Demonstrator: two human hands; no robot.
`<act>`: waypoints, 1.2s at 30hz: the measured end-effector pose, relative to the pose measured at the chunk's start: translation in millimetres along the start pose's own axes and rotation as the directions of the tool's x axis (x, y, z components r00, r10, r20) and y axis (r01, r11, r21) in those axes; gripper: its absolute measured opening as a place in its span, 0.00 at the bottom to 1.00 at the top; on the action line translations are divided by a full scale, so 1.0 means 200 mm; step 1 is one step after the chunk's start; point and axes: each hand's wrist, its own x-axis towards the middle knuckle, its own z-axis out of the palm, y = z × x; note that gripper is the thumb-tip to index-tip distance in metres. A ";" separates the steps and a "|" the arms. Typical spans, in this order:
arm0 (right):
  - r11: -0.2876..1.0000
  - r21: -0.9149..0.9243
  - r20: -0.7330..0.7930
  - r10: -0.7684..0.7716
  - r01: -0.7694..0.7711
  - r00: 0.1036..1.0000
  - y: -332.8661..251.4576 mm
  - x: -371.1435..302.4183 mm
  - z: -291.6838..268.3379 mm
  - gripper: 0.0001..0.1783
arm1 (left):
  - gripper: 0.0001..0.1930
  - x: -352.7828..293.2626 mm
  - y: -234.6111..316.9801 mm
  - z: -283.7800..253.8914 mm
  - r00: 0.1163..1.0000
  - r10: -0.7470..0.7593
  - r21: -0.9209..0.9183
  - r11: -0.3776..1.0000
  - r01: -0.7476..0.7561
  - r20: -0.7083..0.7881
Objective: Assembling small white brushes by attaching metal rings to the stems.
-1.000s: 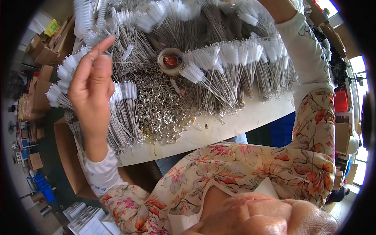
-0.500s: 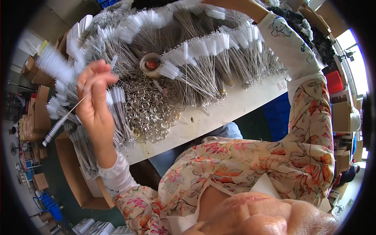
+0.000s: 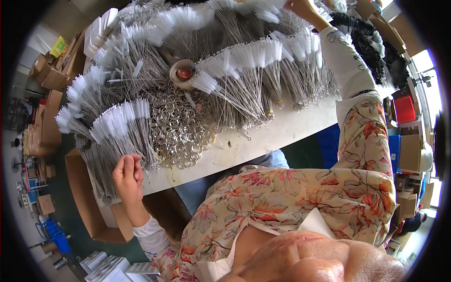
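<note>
My left hand (image 3: 128,176) is closed at the near left edge of the table, with its thumb against the curled fingers. It is beside the wire ends of a fanned row of brushes (image 3: 120,123) with white bristles and thin metal handles. Whether anything is in its fingers is hidden. My right hand (image 3: 303,6) reaches to the far side, over more white brushes (image 3: 265,11). The picture's upper edge cuts it off, so its fingers barely show. Between the brush bundles lies a heap of metal rings (image 3: 176,124).
A round container (image 3: 182,74) with something reddish inside stands behind the rings. Long rows of white brushes (image 3: 253,56) cover the white table (image 3: 225,152). Black brushes (image 3: 361,42) are piled at the far right. An open cardboard box (image 3: 87,199) stands below the left edge.
My left hand has come down and nearer, and the brushes it was swinging are out of it. The row of brushes at the left now shows fully. My right hand has shifted right.
</note>
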 end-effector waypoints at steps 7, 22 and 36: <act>0.459 0.729 0.221 0.546 -0.509 0.808 -0.35 0.12 -1.12 0.08 | 0.13 0.09 -0.11 0.25 0.919 0.369 -0.503 0.825 -0.258 0.135; -0.093 0.983 0.181 0.280 -0.161 0.943 -1.97 -0.41 -1.28 0.18 | 0.01 0.03 -0.09 0.63 0.451 0.859 -0.155 0.425 -0.892 -0.243; 0.648 0.569 0.788 -0.253 -0.506 0.561 -1.76 -0.68 -1.45 0.10 | 0.13 -0.20 -0.81 0.73 0.578 0.760 -0.001 0.605 -0.796 0.296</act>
